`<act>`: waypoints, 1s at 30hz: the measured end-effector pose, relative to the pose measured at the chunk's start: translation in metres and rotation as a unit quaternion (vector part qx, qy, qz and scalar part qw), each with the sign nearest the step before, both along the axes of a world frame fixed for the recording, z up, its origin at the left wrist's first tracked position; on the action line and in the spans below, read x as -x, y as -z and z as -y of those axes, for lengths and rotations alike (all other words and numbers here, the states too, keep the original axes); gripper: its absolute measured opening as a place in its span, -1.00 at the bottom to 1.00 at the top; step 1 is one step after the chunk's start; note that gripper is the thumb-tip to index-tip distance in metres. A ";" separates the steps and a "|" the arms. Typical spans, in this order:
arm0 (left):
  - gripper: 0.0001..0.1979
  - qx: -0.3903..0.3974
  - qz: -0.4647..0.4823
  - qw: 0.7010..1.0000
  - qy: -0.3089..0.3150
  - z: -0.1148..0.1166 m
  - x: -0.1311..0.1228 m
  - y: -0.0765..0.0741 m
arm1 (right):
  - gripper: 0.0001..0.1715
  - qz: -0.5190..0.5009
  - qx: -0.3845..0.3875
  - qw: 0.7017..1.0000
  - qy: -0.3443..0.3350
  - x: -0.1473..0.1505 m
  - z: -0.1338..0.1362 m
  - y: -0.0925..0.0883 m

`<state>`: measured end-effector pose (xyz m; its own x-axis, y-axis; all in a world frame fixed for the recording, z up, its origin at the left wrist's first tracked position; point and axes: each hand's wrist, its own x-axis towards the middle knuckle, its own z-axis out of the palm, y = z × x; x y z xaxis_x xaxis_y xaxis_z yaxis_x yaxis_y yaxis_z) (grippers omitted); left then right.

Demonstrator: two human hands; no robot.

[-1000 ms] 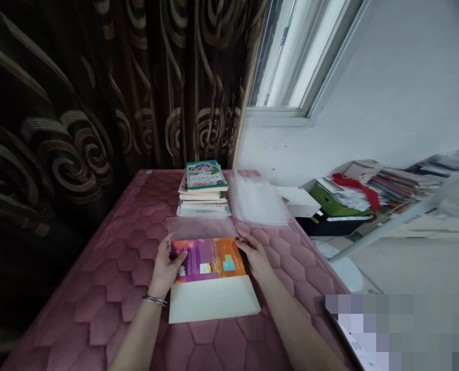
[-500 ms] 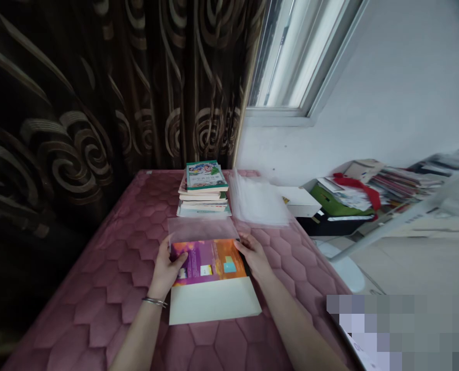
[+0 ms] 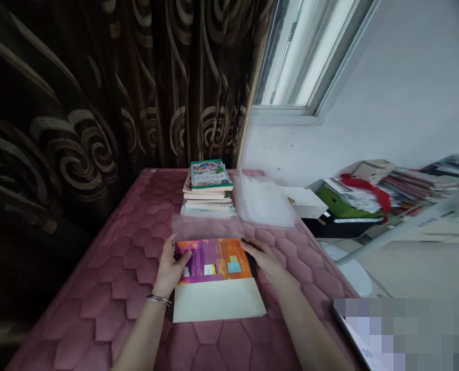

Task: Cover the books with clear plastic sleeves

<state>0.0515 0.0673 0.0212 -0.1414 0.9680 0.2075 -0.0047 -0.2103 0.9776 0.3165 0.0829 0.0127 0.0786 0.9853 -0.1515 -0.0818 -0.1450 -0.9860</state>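
A book (image 3: 216, 260) with a purple and orange cover flap lies in front of me on the quilted pink bed (image 3: 144, 247). Below the flap, a wide cream-coloured panel (image 3: 217, 299) faces up. Clear plastic film (image 3: 208, 226) sticks out past the book's far edge. My left hand (image 3: 174, 265) is closed on the left edge, its thumb pressed on the purple part and the other fingers underneath. At the far right corner, my right hand (image 3: 264, 257) grips the edge, slightly blurred; some of its fingers are hidden.
Beyond the film stands a stack of books (image 3: 208, 188). Beside it lies a pile of clear plastic sheets (image 3: 266, 201). A white box (image 3: 307, 202) and a green container with papers (image 3: 340, 201) are to the right. A dark patterned curtain (image 3: 117, 93) borders the left side.
The whole view has shifted slightly, so things appear a little further right. My right thumb has slid off the orange flap towards the corner. My left hand keeps its hold.
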 end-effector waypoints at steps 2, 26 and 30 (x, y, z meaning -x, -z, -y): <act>-0.42 0.002 -0.001 1.000 -0.002 0.000 0.000 -0.002 | -0.59 0.019 -0.001 1.000 -0.006 -0.001 0.000 0.001; -0.44 0.030 0.000 0.999 -0.025 -0.001 0.002 0.006 | -0.59 -0.015 -0.041 0.999 0.012 0.013 0.000 -0.004; -0.45 0.030 0.005 0.999 -0.022 0.000 0.001 0.004 | -0.57 0.021 -0.060 0.998 0.028 0.016 -0.002 -0.002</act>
